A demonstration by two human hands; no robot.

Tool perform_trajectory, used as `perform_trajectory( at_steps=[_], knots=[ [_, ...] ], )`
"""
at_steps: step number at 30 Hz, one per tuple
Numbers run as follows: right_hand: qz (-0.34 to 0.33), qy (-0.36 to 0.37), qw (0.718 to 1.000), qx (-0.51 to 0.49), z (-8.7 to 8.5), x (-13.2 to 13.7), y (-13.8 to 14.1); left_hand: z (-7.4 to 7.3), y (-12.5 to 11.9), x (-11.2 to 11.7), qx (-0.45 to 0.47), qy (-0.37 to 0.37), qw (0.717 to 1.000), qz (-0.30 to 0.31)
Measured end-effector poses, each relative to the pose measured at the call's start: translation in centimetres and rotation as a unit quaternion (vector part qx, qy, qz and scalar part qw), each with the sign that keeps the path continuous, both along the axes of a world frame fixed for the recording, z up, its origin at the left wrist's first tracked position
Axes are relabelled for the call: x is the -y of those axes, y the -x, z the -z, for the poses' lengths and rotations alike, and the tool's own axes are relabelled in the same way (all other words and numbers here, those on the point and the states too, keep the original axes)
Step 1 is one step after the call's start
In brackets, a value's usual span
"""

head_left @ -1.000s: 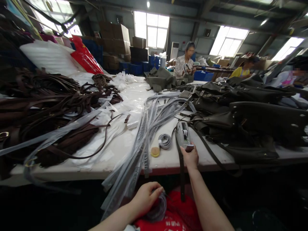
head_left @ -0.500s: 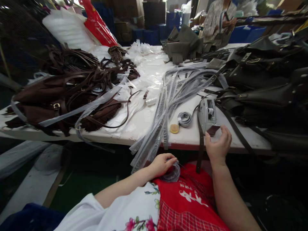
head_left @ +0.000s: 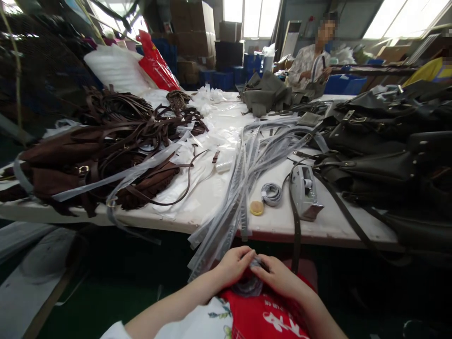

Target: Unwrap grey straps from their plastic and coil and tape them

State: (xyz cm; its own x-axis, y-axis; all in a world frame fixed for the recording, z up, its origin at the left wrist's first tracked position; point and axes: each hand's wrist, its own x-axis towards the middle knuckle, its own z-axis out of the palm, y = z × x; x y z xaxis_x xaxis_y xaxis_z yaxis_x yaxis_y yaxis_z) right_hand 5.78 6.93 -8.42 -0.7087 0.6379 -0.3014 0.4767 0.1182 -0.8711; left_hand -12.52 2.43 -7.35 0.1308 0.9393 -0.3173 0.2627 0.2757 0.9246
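Close in front of my red apron, my left hand [head_left: 233, 266] grips a coiled grey strap [head_left: 249, 287] in clear plastic. My right hand [head_left: 277, 275] meets it from the other side, its fingers closed on the top of the same coil. Fingertips of both hands nearly touch and cover part of the strap. Beyond them, a tape dispenser [head_left: 305, 194] stands at the table's front edge. Left of it lie another rolled strap [head_left: 271, 194] and a small yellow round item [head_left: 256, 208]. Long plastic-covered strips [head_left: 243, 188] hang over the edge beside my left hand.
Brown bags with straps [head_left: 70, 155] cover the left of the white table [head_left: 208, 202]. Dark green bags [head_left: 381, 155] are heaped on the right, with a strap [head_left: 295, 235] hanging over the front edge. Another person [head_left: 307, 66] is at the far side.
My right hand has left the tape dispenser and come down to the coil, joining my left hand. The view has tilted up, showing more of the room.
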Motion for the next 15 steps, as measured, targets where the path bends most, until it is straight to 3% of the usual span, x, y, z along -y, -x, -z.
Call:
perform_trajectory(
  at_steps=[5, 10, 12, 15],
  knots=[
    [0.011, -0.007, 1.0, 0.013, -1.9, -1.4, -1.8, -0.1, 0.1, -0.2, -0.014, -0.005, 1.0, 0.023],
    [0.161, -0.045, 0.986, 0.016, -1.8, -4.8, -8.2, 0.9, 0.3, -0.4, -0.044, 0.009, 0.999, 0.025],
    [0.267, -0.084, 0.96, -0.001, -0.7, -6.2, -11.3, 1.5, 0.4, -0.6, -0.053, -0.001, 0.998, 0.027],
    [0.407, -0.238, 0.882, 0.03, 1.7, -8.2, -14.9, 2.2, 0.5, -1.2, -0.07, -0.018, 0.997, 0.038]
  ],
)
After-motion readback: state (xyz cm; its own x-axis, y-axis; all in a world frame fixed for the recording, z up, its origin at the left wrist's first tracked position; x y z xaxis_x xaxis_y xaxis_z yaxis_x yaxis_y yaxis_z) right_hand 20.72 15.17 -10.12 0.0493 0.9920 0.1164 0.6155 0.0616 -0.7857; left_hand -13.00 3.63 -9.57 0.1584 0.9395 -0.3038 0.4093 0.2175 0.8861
